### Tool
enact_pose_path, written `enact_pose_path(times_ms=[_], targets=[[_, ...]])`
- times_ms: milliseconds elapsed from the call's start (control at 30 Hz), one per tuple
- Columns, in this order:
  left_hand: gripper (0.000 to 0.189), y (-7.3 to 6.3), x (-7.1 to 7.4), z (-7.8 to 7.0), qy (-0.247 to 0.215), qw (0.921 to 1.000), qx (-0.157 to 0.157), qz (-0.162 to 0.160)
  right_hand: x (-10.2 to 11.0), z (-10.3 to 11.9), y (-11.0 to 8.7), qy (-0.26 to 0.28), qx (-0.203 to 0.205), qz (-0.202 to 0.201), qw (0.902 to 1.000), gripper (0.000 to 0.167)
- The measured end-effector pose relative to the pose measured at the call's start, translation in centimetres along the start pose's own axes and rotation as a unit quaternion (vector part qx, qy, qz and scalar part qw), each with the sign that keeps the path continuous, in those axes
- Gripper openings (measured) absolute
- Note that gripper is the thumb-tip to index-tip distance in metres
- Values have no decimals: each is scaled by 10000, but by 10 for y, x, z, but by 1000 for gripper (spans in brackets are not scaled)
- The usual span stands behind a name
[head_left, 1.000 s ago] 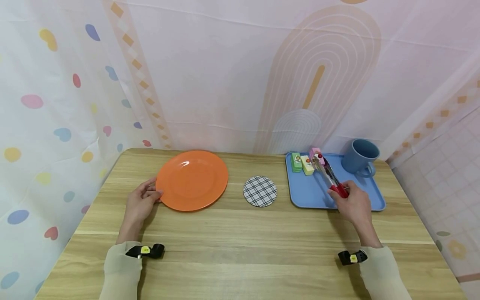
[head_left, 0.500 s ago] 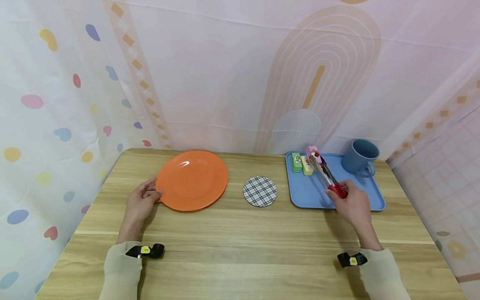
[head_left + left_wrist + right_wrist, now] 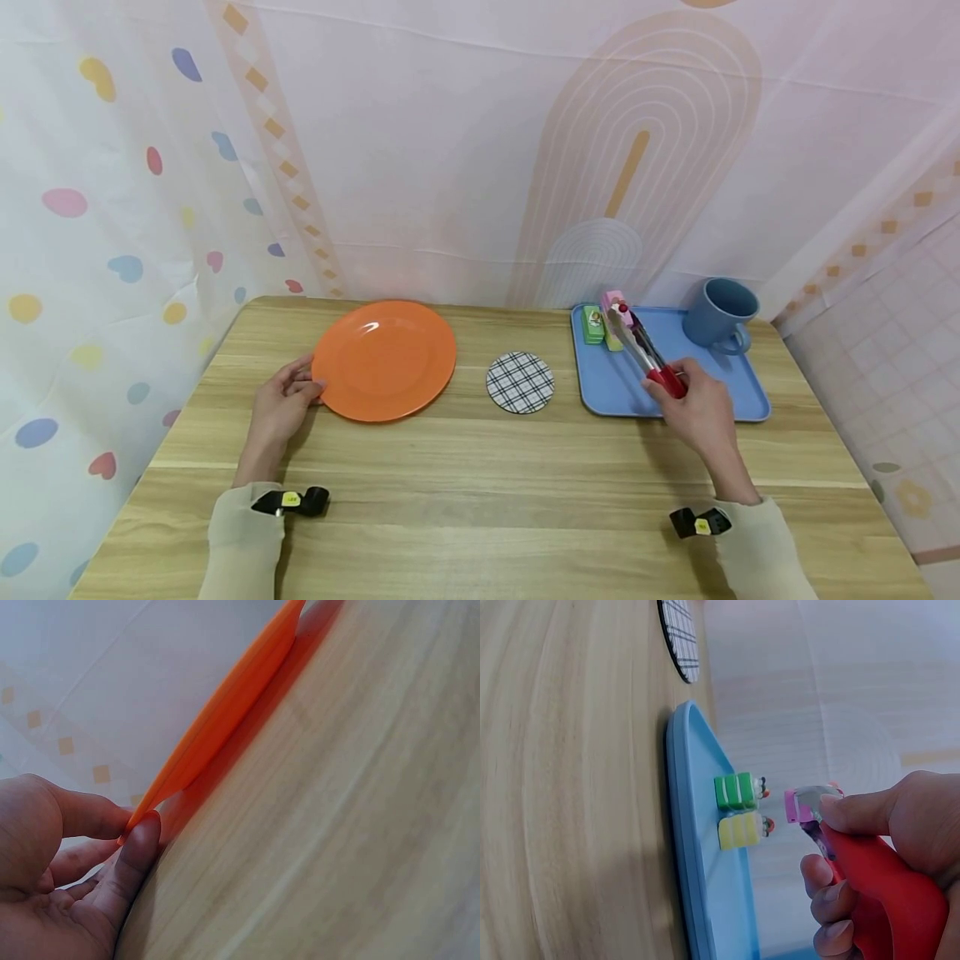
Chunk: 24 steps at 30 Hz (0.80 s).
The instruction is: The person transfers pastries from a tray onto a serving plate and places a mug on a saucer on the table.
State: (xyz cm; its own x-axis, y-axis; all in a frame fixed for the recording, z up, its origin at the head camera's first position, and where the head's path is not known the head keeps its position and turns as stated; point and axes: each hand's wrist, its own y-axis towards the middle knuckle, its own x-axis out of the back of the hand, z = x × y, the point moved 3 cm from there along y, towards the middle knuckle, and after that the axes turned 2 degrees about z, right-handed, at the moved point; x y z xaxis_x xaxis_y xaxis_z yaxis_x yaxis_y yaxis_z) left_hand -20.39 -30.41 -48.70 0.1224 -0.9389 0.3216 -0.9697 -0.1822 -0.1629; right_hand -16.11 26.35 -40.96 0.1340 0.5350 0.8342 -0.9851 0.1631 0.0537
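My left hand (image 3: 281, 400) pinches the left rim of an orange plate (image 3: 384, 360) between thumb and fingers, as the left wrist view also shows. My right hand (image 3: 697, 408) grips red-handled tongs (image 3: 636, 342) over the blue tray (image 3: 622, 392). Between the tong tips is a pink toy cake slice (image 3: 792, 806), raised above the tray in the right wrist view. On the tray stand a green toy cake slice (image 3: 735, 792) and a yellow one (image 3: 739, 831), side by side. In the head view the tongs and pink slice partly cover the yellow slice.
A blue mug (image 3: 722, 312) stands at the tray's back right corner. Between plate and tray lies a round checked coaster (image 3: 521, 382) on the wooden table (image 3: 450, 492). A patterned curtain (image 3: 420, 167) hangs behind the table.
The right hand and tongs have moved left, carrying the pink cake slice from right of the yellow slice to behind and partly over it. The left hand and plate stay still.
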Motion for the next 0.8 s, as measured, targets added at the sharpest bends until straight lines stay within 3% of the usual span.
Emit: enact_pose_path(times_ms=[800], targets=[[59,1,0,2,-77,10000,-24,17,-10,19,-10,139,345,39,9993,45]])
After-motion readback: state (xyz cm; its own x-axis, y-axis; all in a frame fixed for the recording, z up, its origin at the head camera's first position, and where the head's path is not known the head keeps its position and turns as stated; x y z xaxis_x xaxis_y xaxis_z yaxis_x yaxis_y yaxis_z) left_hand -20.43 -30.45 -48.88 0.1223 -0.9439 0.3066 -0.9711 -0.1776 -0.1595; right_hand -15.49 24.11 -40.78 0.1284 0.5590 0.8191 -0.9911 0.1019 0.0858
